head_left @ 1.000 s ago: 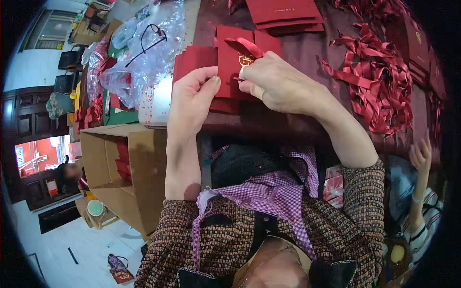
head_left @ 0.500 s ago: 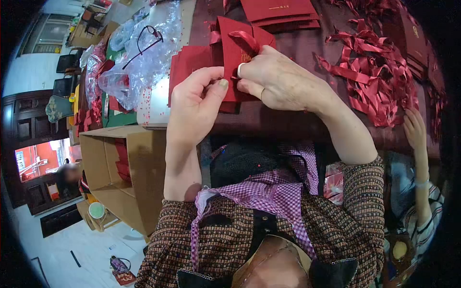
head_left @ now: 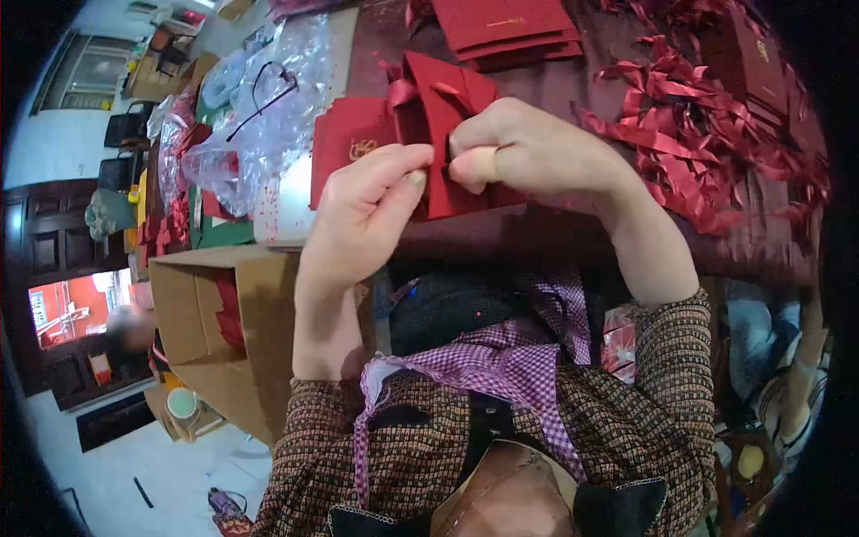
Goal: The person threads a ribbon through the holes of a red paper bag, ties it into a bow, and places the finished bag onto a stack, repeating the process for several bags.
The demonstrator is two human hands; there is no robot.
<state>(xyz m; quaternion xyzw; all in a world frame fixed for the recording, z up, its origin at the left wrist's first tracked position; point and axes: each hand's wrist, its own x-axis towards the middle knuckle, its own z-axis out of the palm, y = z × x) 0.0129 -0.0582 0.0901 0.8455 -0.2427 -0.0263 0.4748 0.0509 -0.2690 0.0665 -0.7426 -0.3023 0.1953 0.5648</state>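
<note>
A red paper gift bag (head_left: 430, 76) stands tilted between my two hands at the table's front edge. The thumb and forefinger of my left hand (head_left: 362, 210) are closed on the bag's near left edge. My right hand (head_left: 537, 148) has its fingers curled in against the bag's right face. A shiny red ribbon (head_left: 450, 91) runs across the upper part of the bag towards those fingers, which hide its end. Flat beside my left hand lies a stack of red bags with gold print (head_left: 344, 130).
Another red stack (head_left: 514, 27) lies at the back, and a heap of cut ribbons (head_left: 689, 134) on the right. Clear plastic wrap (head_left: 277, 116) with eyeglasses (head_left: 264, 109) on it is at left. Below stands an open cardboard box (head_left: 268, 340). A person's sleeve (head_left: 787, 403) shows lower right.
The ribbon loop above the bag has flattened as my right hand moved down along the bag. The bag is slightly lower. The other person's hand has left the ribbon heap.
</note>
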